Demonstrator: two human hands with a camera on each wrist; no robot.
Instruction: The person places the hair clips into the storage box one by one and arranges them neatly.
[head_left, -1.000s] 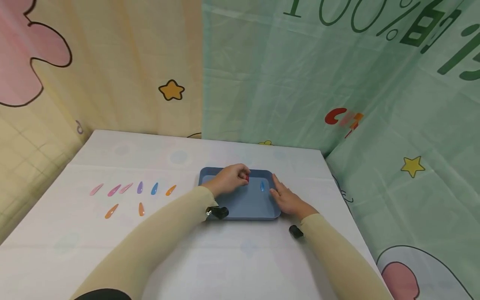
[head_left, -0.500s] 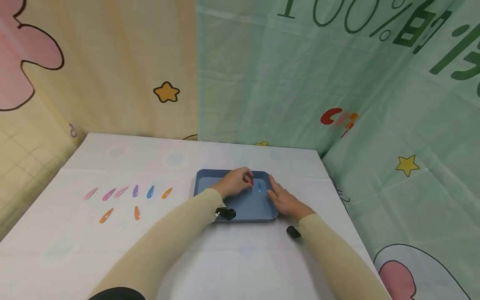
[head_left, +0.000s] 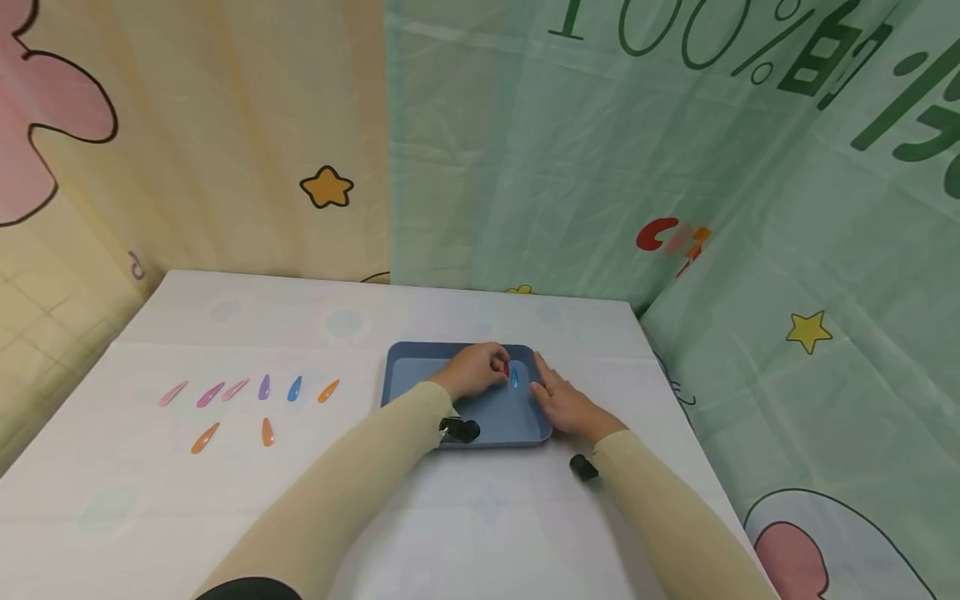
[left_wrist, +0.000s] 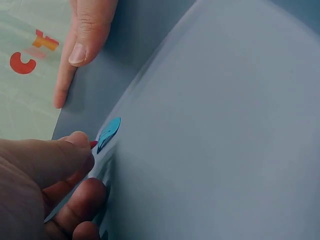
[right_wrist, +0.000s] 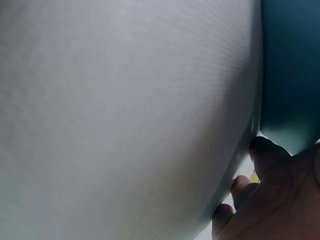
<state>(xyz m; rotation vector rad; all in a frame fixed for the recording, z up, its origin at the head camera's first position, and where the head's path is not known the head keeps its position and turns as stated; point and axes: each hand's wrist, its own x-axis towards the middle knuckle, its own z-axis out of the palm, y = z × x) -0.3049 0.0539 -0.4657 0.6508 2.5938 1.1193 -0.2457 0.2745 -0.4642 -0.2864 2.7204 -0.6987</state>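
Left hand (head_left: 475,369) pinched some red thing (left_wrist: 93,144) right beside the blue clip (left_wrist: 109,134) in the tray (head_left: 495,417); right hand (head_left: 567,404) lay against it, fingers pretty straight.

A white-covered table (head_left: 465,533) with faint pastel patches stands before hung fabric. The beige panel (head_left: 225,167) bears a pink shape (head_left: 67,100) and an orange star (head_left: 327,187), both outlined in black. The adjoining green panel (head_left: 495,167) carries dark green lettering (head_left: 772,43), a red-and-orange print (head_left: 648,237) and a yellow star (head_left: 809,332).
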